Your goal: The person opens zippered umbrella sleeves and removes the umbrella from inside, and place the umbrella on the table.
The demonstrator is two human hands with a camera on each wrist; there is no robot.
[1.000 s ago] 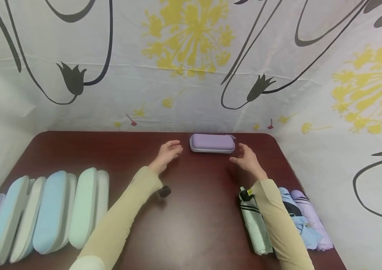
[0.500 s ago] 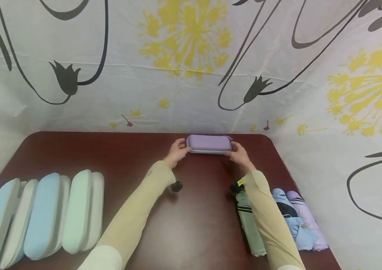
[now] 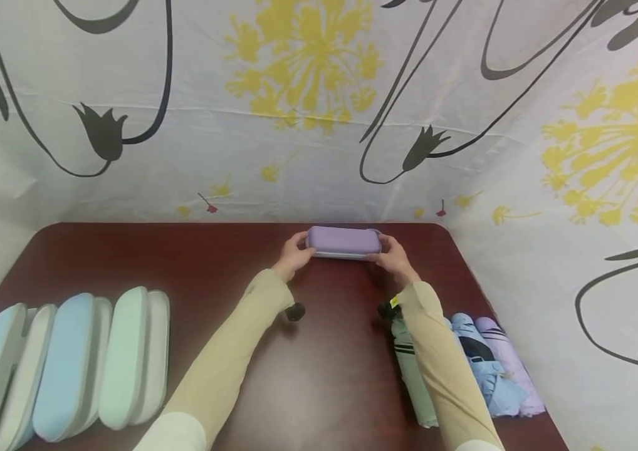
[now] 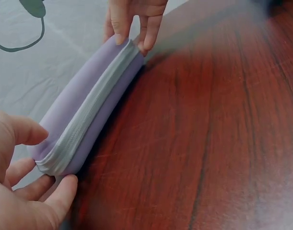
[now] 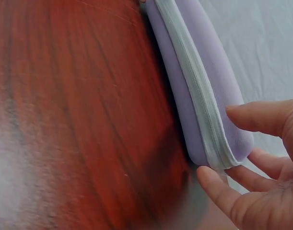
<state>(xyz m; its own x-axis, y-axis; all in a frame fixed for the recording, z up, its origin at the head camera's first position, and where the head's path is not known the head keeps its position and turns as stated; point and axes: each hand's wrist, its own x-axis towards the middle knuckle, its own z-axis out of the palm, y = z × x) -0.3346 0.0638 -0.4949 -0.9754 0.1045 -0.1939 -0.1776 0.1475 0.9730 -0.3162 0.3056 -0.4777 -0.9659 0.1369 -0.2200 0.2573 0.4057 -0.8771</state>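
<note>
At the far edge of the table is a lilac zippered case [image 3: 344, 242] with a pale grey zip band, its zip side facing me. My left hand [image 3: 293, 255] grips its left end; in the left wrist view the thumb is at the upper shell of the lilac case [image 4: 79, 98] and the fingers are round the end and below. The right hand [image 3: 395, 258] holds the other end; in the right wrist view its thumb lies on the upper shell and its fingers [image 5: 218, 189] reach round and under. Whether the case touches the table is hard to tell.
On the left of the dark red table [image 3: 183, 263] stand several cases: a mint case [image 3: 124, 357], a blue case [image 3: 65, 369] and others partly cut off. Folded umbrellas lie on the right: a green umbrella [image 3: 412, 369], a blue umbrella [image 3: 491, 376] and a lilac umbrella [image 3: 511, 357]. Patterned cloth hangs behind.
Both hands have moved in from beside the lilac case and taken hold of its two ends. The view has swung slightly right.
</note>
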